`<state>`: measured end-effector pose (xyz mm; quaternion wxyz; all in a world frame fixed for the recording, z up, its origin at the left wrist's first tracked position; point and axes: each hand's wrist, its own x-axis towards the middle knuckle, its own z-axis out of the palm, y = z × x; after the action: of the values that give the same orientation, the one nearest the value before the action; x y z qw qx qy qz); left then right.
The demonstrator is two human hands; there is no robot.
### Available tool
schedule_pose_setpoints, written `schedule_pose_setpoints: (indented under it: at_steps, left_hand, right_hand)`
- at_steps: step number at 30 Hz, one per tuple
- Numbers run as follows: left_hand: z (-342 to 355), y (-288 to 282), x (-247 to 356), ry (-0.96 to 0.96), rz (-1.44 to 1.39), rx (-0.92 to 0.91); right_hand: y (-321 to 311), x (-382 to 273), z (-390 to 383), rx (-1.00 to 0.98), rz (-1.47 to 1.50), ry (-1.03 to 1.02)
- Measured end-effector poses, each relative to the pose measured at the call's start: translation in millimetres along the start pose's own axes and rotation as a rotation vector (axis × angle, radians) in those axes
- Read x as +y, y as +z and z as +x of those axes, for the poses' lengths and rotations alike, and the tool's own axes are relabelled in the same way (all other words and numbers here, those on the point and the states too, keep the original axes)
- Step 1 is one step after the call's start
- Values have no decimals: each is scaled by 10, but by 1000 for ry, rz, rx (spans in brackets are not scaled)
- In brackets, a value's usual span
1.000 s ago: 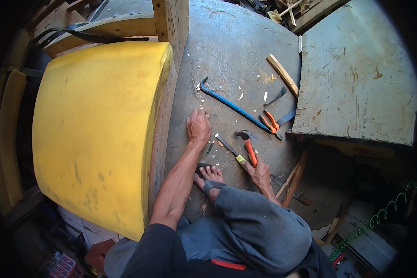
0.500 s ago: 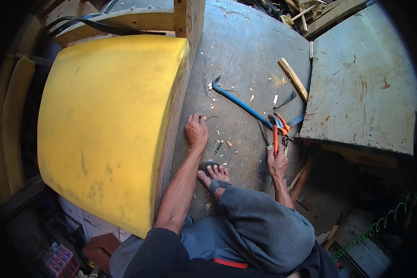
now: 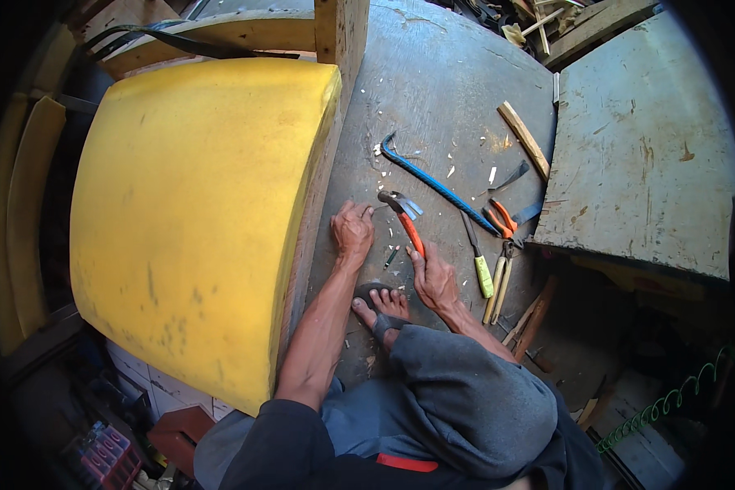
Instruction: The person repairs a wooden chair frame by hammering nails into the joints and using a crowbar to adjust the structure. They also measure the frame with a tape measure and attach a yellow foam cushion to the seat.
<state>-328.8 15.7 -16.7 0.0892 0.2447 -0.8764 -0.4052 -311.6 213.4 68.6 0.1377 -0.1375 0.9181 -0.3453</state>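
My right hand [image 3: 437, 283] is closed round the orange handle of a claw hammer [image 3: 411, 231]. The hammer's dark head is just right of my left fingertips. My left hand [image 3: 353, 230] is pinched beside the wooden side [image 3: 304, 216] of a padded piece covered by a yellow foam slab [image 3: 196, 220]. A thin, dark, nail-like piece [image 3: 379, 206] sticks out of its fingers, mostly hidden by them. Below the hammer, a short dark green stub [image 3: 392, 257] lies on the grey work surface [image 3: 433, 73], close to my sandalled foot [image 3: 380, 306].
Right of the hammer lie a blue pry bar [image 3: 433, 184], a tool with a yellow-green handle [image 3: 483, 276], orange-handled pliers [image 3: 502, 219] and pincers with pale handles [image 3: 500, 286]. A wood strip [image 3: 523, 139] leans near a big weathered board [image 3: 637, 155]. Chips are scattered about.
My right hand has lifted the hammer from among the tools and brought it left, toward my left hand. The yellow-green handle and pincers now show. My left hand stays nearly in place.
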Motion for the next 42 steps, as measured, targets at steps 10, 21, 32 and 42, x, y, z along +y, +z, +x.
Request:
schedule_pose_setpoints:
  at_steps: [10,21,32,42]
  left_hand:
    - [-33,-53,40,68,41,-33]
    - [16,-68,-8,172,24,30]
    - [36,-13,-26,147,55,-14]
    - [49,11,-7,156,62,21]
  right_hand:
    - [97,98,-35,24,-80,-12]
    - [94,39,29,-88,-172,40]
    - [56,-47,58,-86,-130,77]
    - [74,2,59,-58,-195,49]
